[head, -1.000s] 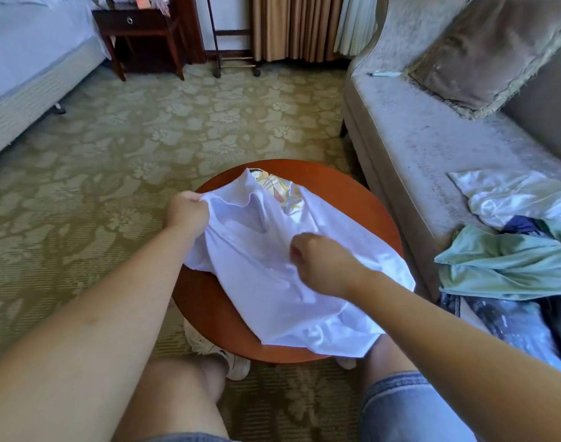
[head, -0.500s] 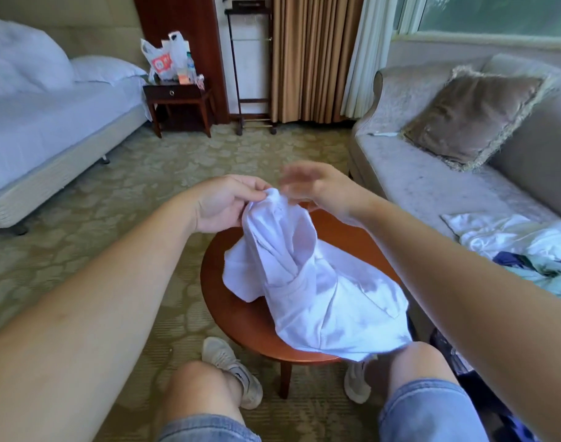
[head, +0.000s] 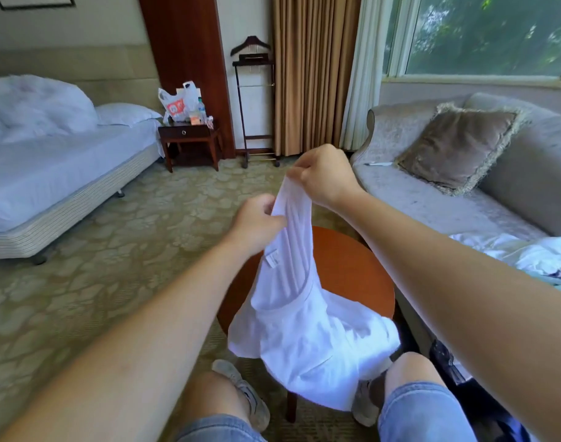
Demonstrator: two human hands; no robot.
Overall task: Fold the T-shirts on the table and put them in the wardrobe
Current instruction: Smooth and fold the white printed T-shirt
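Note:
A white T-shirt [head: 304,330] hangs bunched above the round red-brown table [head: 352,275], its lower part draped over the table's near edge. My right hand [head: 323,177] pinches the top of the fabric, raised highest. Just below and to the left, my left hand [head: 256,221] grips the gathered cloth. A small label shows on the inside of the shirt. More T-shirts [head: 527,253], white and pale green, lie in a heap on the sofa at the right.
A grey sofa [head: 432,199] with a brown cushion [head: 457,145] runs along the right. A bed [head: 49,173] is at the left, a nightstand [head: 190,141] with bags and a valet stand [head: 253,103] at the back. My knees are under the table's near edge.
Both hands have lifted the shirt up off the table, the right hand rising above the left. The cloth now hangs stretched and bunched. My view has tilted up toward the window.

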